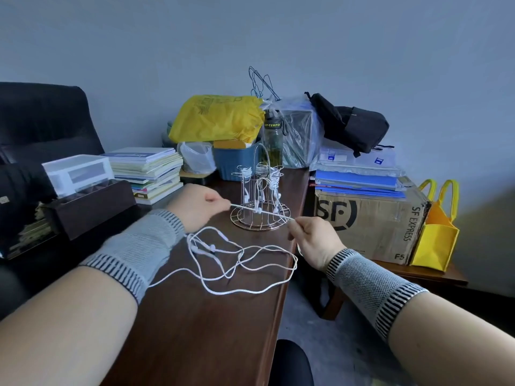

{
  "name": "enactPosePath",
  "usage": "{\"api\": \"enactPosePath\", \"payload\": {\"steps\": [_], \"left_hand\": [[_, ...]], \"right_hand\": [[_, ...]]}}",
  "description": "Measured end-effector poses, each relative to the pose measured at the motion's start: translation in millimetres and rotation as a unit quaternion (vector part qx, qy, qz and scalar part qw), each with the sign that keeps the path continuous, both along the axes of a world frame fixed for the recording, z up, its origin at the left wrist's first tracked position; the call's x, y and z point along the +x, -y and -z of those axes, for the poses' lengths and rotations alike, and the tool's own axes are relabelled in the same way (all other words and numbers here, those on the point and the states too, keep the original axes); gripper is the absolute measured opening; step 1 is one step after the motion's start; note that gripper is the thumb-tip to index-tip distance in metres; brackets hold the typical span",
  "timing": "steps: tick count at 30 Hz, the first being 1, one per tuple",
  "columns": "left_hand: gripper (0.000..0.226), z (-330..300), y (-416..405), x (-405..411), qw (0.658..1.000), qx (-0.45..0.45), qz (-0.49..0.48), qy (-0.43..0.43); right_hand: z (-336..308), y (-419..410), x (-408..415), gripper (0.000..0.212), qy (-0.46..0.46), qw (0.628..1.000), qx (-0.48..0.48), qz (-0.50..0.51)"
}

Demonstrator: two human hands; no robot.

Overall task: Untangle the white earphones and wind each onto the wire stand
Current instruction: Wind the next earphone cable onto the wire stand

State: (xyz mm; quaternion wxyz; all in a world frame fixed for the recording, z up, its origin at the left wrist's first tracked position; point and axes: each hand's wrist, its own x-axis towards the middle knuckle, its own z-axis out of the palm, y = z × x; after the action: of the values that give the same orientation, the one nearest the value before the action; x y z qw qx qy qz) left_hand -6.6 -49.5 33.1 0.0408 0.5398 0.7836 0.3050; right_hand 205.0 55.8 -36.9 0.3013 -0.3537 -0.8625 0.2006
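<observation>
Earphones [237, 263] sprawl on dark wooden table [195, 330] against grey wall [250, 37].

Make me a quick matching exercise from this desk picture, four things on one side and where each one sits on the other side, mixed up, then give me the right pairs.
Things
1. wire stand
2. yellow plastic bag
3. black backpack
4. loose white earphone cable

Places
A. on top of the stacked folders at right
B. lying on the desk between the two forearms
C. at the back, over the blue container
D. upright on the desk, just beyond the cable stretched between both hands

Pairs: 1-D, 2-C, 3-A, 4-B
</observation>
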Motion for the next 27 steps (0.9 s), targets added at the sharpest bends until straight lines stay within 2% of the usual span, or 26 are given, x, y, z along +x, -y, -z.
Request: {"api": "enactPosePath", "payload": {"steps": [4, 8, 10, 12, 13, 14, 15, 17, 18, 22, 27], "left_hand": [[0.015, -10, 11, -33, 0.992, 0.075, -0.098, 0.033], [0.014, -20, 9, -25, 0.991, 0.105, -0.075, 0.026], [0.012, -21, 6, -8, 0.994, 0.098, -0.030, 0.026], [0.012, -19, 2, 10, 0.997, 0.069, 0.015, 0.007], [0.014, -16, -2, 18, 0.998, 0.053, 0.039, -0.005], [0.015, -13, -5, 24, 0.997, 0.040, 0.059, -0.013], [0.015, -10, -8, 30, 0.997, 0.030, 0.076, -0.019], [0.015, -9, -11, 34, 0.996, 0.014, 0.091, -0.022], [0.014, -10, -11, 32, 0.996, 0.009, 0.090, -0.018], [0.010, -22, 2, -7, 1.000, 0.010, 0.019, -0.006], [0.017, -57, 25, -60, 0.982, 0.145, -0.122, 0.017]], "right_hand": [[3, -5, 2, 0.038, 0.015, 0.998, -0.041, 0.035], [-1, -1, -12, 0.031, 0.081, 0.994, -0.076, 0.022], [-4, 4, -20, 0.044, 0.073, 0.996, -0.059, 0.008], [-10, 10, -28, 0.067, 0.013, 0.999, -0.013, -0.030], [-14, 15, -32, 0.071, -0.023, 0.998, 0.009, -0.051], [-18, 18, -36, 0.068, -0.045, 0.997, 0.023, -0.067], [-22, 20, -39, 0.057, -0.059, 0.994, 0.029, -0.083], [-26, 24, -44, 0.017, -0.048, 0.993, 0.049, -0.097], [-26, 23, -44, 0.018, -0.045, 0.993, 0.054, -0.091], [-21, 12, -31, 0.034, -0.058, 0.998, 0.015, -0.023], [-21, 7, -29, 0.036, -0.070, 0.998, 0.003, 0.007]]}}
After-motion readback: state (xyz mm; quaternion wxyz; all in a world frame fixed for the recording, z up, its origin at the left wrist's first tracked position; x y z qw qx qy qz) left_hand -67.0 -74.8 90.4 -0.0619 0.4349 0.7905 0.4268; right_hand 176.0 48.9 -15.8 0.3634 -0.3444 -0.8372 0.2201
